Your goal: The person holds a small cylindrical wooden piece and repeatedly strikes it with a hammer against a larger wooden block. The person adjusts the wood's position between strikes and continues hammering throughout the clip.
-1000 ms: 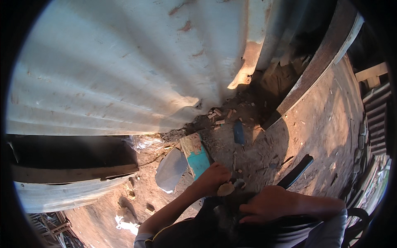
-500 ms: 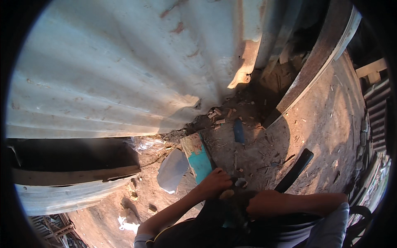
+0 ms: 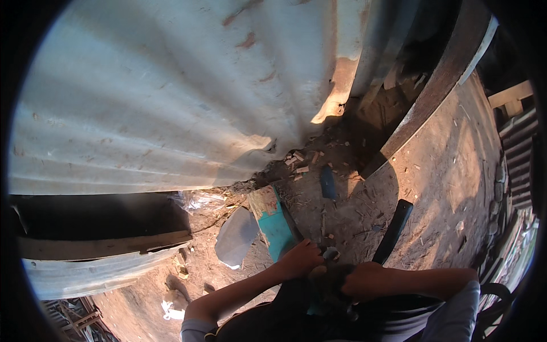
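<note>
My left hand [image 3: 301,259] is closed at the near end of a teal-painted board [image 3: 275,228] with bare, worn wood at its far end. What its fingers hold is hidden. Just right of them is a small greyish rounded thing [image 3: 330,253], too dark to name. My right hand [image 3: 364,282] is closed in front of my lap. From beside it a long, dark, slightly curved, blade-like thing [image 3: 394,231] sticks out, away from me and to the right. Its near end is hidden behind the hand. Deep shadow covers the space between my hands.
Corrugated metal sheeting [image 3: 188,97] rises across the far left. A wooden beam [image 3: 430,91] slants down at the far right. On the dirt ground lie wood chips [image 3: 302,169], a dark blue flat piece [image 3: 327,182] and a grey flat piece [image 3: 236,236]. A trough-like opening [image 3: 97,215] is at left.
The dark blade-like thing has swung left, its far end now nearer the middle. My right hand has shifted slightly. My left hand stays by the teal board, moved a little right and down.
</note>
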Demonstrator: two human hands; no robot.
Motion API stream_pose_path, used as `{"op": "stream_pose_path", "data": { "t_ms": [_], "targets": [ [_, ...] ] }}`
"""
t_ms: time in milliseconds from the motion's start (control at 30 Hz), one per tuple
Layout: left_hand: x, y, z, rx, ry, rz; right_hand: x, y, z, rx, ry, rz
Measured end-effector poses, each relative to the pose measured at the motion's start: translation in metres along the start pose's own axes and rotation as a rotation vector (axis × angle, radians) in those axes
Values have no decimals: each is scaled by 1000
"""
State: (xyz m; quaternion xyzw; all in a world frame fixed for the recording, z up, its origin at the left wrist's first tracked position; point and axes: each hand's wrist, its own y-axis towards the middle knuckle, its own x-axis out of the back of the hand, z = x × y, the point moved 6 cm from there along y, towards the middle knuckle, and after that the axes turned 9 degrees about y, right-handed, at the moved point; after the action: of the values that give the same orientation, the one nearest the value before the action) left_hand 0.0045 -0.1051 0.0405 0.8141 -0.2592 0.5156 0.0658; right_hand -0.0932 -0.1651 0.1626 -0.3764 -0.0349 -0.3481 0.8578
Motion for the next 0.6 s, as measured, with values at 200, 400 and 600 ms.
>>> {"op": "stream_pose_path", "data": {
  "t_ms": [200,400,600],
  "targets": [
    [15,-2,-6,-6,-137,7,18,-11,-5,-132,51,19],
    [28,0,-5,-31,-106,5,26,-15,-10,-190,14,9],
    [57,-5,8,-4,-284,-117,35,-21,-10,-192,44,-29]
  ]
}}
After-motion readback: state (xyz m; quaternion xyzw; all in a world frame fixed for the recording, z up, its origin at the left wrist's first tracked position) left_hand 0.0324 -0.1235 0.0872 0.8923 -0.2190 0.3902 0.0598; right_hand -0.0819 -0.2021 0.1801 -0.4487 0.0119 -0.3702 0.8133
